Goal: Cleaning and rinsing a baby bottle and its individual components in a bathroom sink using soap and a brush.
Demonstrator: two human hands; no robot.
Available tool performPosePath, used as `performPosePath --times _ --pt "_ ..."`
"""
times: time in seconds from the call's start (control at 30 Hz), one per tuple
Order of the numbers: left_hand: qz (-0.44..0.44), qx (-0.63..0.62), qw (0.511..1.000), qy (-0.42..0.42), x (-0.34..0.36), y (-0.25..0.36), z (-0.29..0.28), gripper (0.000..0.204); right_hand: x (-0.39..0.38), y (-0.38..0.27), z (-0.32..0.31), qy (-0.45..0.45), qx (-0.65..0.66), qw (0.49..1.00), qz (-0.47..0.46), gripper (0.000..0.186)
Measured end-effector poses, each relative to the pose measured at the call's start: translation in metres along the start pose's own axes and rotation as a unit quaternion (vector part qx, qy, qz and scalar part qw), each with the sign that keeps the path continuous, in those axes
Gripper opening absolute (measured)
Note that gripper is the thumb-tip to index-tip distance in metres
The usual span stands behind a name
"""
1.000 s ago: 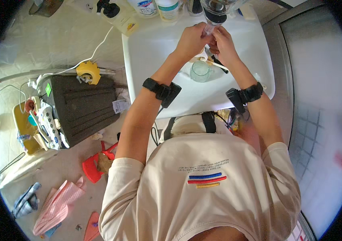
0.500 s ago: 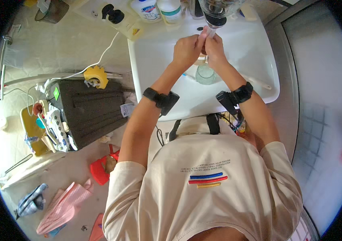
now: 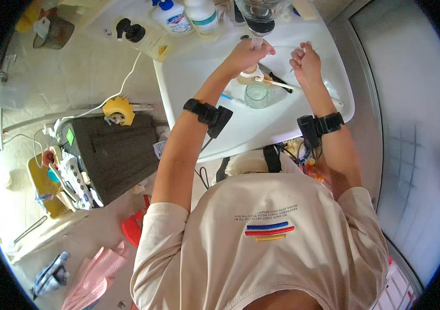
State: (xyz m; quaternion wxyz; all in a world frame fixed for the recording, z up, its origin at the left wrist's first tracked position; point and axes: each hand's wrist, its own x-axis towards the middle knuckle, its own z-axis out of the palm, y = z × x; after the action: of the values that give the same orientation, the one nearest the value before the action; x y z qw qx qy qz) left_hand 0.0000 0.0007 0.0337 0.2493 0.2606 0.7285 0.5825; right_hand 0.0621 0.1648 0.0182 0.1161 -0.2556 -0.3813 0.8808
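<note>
My left hand point(image 3: 247, 56) is under the faucet point(image 3: 259, 26), with water running onto it. Its thumb points right and its other fingers curl in, partly hidden. Apart from it on the right, my right hand point(image 3: 306, 64) has its fingers curled together over the white sink point(image 3: 214, 121). A thin pale line runs between the hands; I cannot tell whether it is a strand or water. Below them in the sink are a clear greenish glass point(image 3: 256, 96), a pale cup-like piece point(image 3: 250, 75), a black-handled tool point(image 3: 282, 84) and a pale stick point(image 3: 287, 85).
A pump bottle point(image 3: 145, 41) and two white bottles, one with a blue cap point(image 3: 172, 18) and one with a green label point(image 3: 201, 18), line the sink's back left. A dark ribbed box point(image 3: 116, 150) stands left. A glass door point(image 3: 411, 113) bounds the right.
My right hand has parted from the left and moved right. My left hand has shifted slightly down in view, staying by the faucet. The black-handled tool and the stick are now uncovered.
</note>
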Motion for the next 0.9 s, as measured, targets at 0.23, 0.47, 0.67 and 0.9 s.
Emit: performPosePath --times 0.23,0.47,0.67,0.9 --pt "0.022 0.081 0.995 0.055 0.002 -0.005 -0.001 0.02 -0.005 0.0 -0.005 0.001 0.008 1.0 -0.003 0.021" --pt "-0.039 -0.176 0.982 0.058 -0.012 0.006 -0.016 0.013 0.001 -0.001 -0.014 0.017 -0.048 0.997 0.06 0.009" --pt "0.031 -0.207 0.972 0.11 -0.031 0.031 -0.007 0.014 -0.005 0.027 -0.021 -0.035 -0.078 0.99 0.11 0.01" --pt "0.069 -0.036 0.988 0.137 -0.033 0.03 0.003 0.016 -0.011 0.039 -0.019 -0.036 -0.126 0.984 0.123 0.018"
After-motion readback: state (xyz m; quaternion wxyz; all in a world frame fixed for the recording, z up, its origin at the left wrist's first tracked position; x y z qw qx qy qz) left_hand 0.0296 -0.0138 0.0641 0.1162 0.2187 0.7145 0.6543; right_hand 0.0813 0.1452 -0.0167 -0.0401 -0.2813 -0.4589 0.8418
